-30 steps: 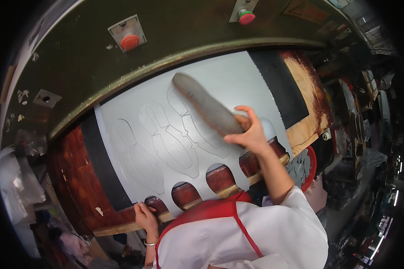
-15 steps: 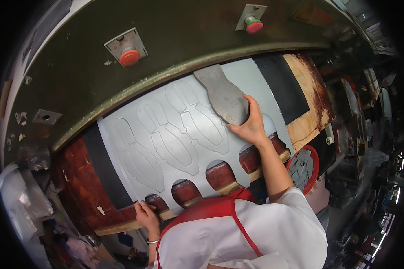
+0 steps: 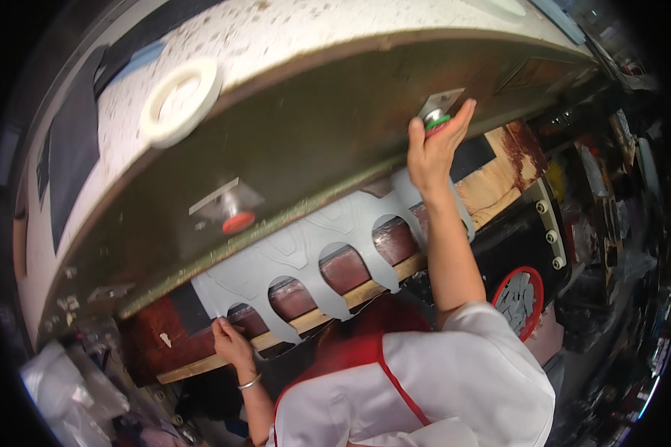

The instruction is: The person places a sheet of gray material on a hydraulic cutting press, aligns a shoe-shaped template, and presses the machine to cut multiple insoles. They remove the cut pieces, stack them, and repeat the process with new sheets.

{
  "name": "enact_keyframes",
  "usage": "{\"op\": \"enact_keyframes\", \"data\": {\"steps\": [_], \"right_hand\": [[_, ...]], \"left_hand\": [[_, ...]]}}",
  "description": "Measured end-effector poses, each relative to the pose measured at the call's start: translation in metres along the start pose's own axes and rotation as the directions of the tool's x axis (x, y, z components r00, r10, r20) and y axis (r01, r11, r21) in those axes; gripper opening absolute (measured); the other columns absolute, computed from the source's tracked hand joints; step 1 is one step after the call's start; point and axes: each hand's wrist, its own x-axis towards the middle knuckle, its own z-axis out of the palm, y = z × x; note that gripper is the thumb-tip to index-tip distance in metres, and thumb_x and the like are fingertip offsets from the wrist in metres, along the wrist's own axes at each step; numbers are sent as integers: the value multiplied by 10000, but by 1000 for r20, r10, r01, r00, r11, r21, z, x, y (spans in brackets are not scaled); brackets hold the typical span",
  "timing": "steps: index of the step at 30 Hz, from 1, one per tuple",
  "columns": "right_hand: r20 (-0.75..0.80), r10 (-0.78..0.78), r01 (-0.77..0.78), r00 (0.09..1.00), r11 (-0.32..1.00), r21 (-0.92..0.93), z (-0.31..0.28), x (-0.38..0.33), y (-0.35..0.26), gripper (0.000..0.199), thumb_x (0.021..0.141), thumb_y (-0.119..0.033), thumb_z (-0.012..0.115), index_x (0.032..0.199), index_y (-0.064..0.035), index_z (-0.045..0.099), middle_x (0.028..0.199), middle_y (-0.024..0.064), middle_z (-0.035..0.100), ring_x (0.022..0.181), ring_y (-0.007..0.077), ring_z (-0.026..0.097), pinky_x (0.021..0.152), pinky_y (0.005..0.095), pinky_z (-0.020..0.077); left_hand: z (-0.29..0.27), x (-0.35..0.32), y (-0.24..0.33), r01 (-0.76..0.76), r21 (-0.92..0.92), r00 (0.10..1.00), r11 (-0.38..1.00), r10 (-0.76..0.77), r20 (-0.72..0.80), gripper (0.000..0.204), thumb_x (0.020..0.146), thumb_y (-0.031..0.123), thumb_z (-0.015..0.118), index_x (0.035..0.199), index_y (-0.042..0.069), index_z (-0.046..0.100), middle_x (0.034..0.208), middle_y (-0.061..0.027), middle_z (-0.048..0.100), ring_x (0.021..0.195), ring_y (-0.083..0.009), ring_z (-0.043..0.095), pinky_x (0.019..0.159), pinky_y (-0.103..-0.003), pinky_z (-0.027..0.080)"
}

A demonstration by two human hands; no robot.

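Note:
My left hand is at the near left corner of a grey sheet, its fingers closed on the edge. The sheet has several rounded cut-outs along its near side and shoe-part outlines cut into it. My right hand is raised to a push button with a green ring, fingers stretched out and apart; the palm appears to rest against the button. Under the dark green press beam, only the near end of a grey sole-shaped block shows on the sheet; the beam hides the rest.
A red mushroom button sticks out of the beam's left part. On the ledge above lies a roll of pale tape. A red-rimmed tub of grey scraps stands at the right. Clear plastic bags lie at the lower left.
My right hand has let go of the sole-shaped block and moved up to the green-ringed button. The view has shifted, and the beam now covers more of the sheet. My left hand stays at the corner.

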Motion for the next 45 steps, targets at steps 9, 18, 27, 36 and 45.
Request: {"op": "enact_keyframes", "data": {"steps": [9,18,27,36,45], "right_hand": [[51,86,-88,995,996,28,-18,-33,19,952,775,-337,673,1448,9,96,1449,355,84,1332,520,147,1099,535,186],[444,502,-472,742,862,-186,-35,-133,31,365,833,-365,594,652,-57,669,654,187,624,656,384,631,611,487,491],[501,326,-335,802,939,-73,-147,-178,16,276,783,-242,654,594,-56,577,600,127,552,629,309,577,617,446,459],[735,1,-31,678,999,28,-122,-167,-1,948,575,-330,786,1387,-98,354,1294,342,335,1205,513,316,1005,571,291],[700,275,-430,659,901,51,-156,-181,0,786,551,-150,839,1234,-72,458,1239,230,450,1179,341,441,972,428,390]], "left_hand": [[-1,49,-3,54,51,999,997,-54,3,421,989,333,384,915,-35,576,704,-150,596,590,-255,522,576,-390,432],[-8,25,17,-196,150,980,969,199,-5,401,974,266,420,968,-89,606,917,-275,625,845,-427,587,774,-459,462],[-36,-44,-5,-34,-180,999,983,41,35,416,995,306,374,1005,-53,585,972,-223,592,856,-345,552,727,-437,435],[-59,-103,-52,210,-320,971,924,-159,179,400,997,331,403,800,8,532,631,-26,515,523,-103,436,451,-265,353],[-48,-144,-78,33,-201,998,979,-21,64,367,1002,214,407,705,25,304,660,12,270,634,-105,271,543,-280,276]]}}
